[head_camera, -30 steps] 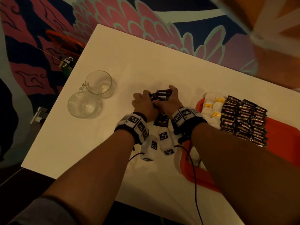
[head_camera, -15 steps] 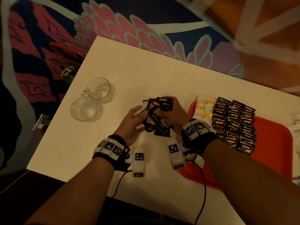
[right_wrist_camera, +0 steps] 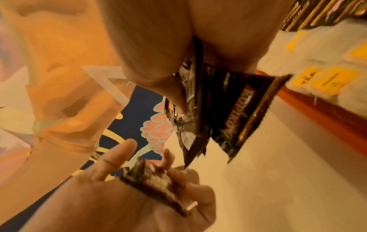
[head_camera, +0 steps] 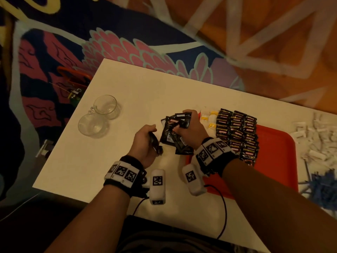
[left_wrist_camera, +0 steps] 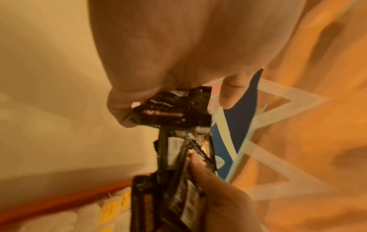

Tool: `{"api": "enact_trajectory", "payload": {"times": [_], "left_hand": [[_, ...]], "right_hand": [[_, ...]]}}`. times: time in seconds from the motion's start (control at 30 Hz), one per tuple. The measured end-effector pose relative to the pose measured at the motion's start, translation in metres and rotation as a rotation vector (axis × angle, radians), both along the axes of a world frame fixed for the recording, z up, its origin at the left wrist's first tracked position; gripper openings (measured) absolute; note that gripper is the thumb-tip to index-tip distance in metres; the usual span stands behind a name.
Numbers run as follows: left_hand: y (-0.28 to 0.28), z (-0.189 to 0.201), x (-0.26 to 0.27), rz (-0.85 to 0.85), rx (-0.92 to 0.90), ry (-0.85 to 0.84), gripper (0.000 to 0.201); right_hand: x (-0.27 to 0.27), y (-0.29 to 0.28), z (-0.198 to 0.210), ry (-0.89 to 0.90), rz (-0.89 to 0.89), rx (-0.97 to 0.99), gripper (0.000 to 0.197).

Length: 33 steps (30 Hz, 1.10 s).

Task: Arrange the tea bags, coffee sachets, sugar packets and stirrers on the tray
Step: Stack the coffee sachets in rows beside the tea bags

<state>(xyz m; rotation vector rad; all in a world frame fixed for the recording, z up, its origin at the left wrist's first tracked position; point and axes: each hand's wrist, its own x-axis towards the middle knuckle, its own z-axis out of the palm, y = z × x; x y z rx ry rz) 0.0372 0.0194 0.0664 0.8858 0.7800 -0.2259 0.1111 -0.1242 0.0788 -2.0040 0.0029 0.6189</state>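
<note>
My right hand (head_camera: 184, 128) grips a fanned bunch of black coffee sachets (head_camera: 174, 132) just left of the orange tray (head_camera: 277, 156). The same bunch (right_wrist_camera: 224, 106) hangs from that hand in the right wrist view. My left hand (head_camera: 145, 141) holds one black sachet (head_camera: 155, 143) apart from the bunch, and that sachet (right_wrist_camera: 157, 183) lies pinched across its palm. On the tray, rows of coffee sachets (head_camera: 237, 132) lie beside white tea bags with yellow tags (head_camera: 207, 119).
Two glass cups (head_camera: 98, 117) stand on the white table (head_camera: 138, 92) at the left. White sugar packets (head_camera: 317, 139) and blue stirrers (head_camera: 321, 189) are heaped right of the tray. The table's near edge runs below my wrists.
Both hands lifted the sachets off the table. The left hand has drawn one sachet away from the bunch that the right hand keeps.
</note>
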Motion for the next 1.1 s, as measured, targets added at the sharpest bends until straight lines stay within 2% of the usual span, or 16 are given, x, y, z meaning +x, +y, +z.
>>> {"api": "enact_trajectory", "payload": {"times": [0.07,0.2,0.27,0.33,0.37,0.47,0.57,0.73,0.83,0.9,0.97,1.03,1.1], "left_hand": [[-0.013,0.012,-0.004,-0.022,0.041,-0.059,0.013],[-0.038,0.025,-0.009,-0.188,0.312,-0.109,0.029],[-0.046,0.028,-0.013,-0.223,0.382,-0.148,0.038],[-0.055,0.034,-0.019,-0.175,0.331,-0.132,0.049],[-0.060,0.038,-0.021,-0.149,0.239,-0.121,0.051],[-0.087,0.049,-0.031,-0.152,-0.115,-0.114,0.048],[-0.112,0.061,-0.038,-0.144,-0.284,-0.126,0.037],[-0.147,0.080,-0.044,-0.200,-0.292,-0.116,0.034],[-0.164,0.089,-0.045,-0.233,-0.250,-0.089,0.049],[-0.171,0.091,-0.046,-0.236,-0.225,-0.074,0.061],[-0.177,0.093,-0.048,-0.242,-0.198,-0.071,0.059],[-0.181,0.091,-0.049,-0.256,-0.165,-0.082,0.047],[-0.185,0.090,-0.048,-0.288,-0.138,-0.109,0.039]], "right_hand": [[-0.009,-0.008,0.009,-0.017,0.008,-0.014,0.055],[-0.022,-0.022,0.026,-0.024,0.013,0.011,0.055],[-0.026,-0.032,0.036,0.003,-0.022,0.040,0.055],[-0.031,-0.044,0.047,0.043,-0.059,0.087,0.054],[-0.034,-0.050,0.053,0.079,-0.076,0.122,0.053],[-0.048,-0.066,0.066,0.154,-0.093,0.222,0.051],[-0.062,-0.078,0.071,0.138,-0.086,0.241,0.055],[-0.077,-0.111,0.083,0.044,-0.113,0.217,0.050],[-0.079,-0.132,0.091,-0.032,-0.062,0.142,0.047],[-0.075,-0.148,0.097,-0.082,0.046,0.050,0.050],[-0.071,-0.166,0.102,-0.150,0.158,-0.073,0.064],[-0.069,-0.183,0.113,-0.264,0.235,-0.133,0.081],[-0.072,-0.193,0.128,-0.426,0.423,-0.206,0.099]]}}
